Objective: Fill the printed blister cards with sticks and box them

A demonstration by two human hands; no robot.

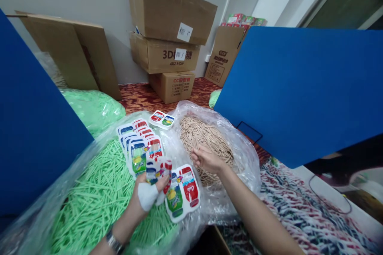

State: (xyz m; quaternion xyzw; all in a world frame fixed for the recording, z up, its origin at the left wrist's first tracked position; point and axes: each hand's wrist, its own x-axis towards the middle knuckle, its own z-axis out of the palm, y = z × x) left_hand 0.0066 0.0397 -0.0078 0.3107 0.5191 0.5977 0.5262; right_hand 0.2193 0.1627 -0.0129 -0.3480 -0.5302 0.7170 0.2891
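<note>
My left hand [149,191], with a white wrap across it, grips a small printed cola-and-Sprite packet [160,169], blurred by motion. Just right of it lies another packet [183,193] with a green Sprite half and a red Cola half. Behind the hand, an overlapping row of the same packets [139,155] rests on the bag of green sticks [98,195]. My right hand [206,159] is closed in a pinch over the heap of thin brown sticks [206,135] in a clear plastic bag [248,155]. What its fingertips hold is hidden.
One more packet [162,120] lies between the bags. Cardboard boxes [172,55] are stacked against the wall. Blue panels [299,87] stand at right and left, with a black wire loop [249,132] by the right one. Another green bag [92,107] is behind.
</note>
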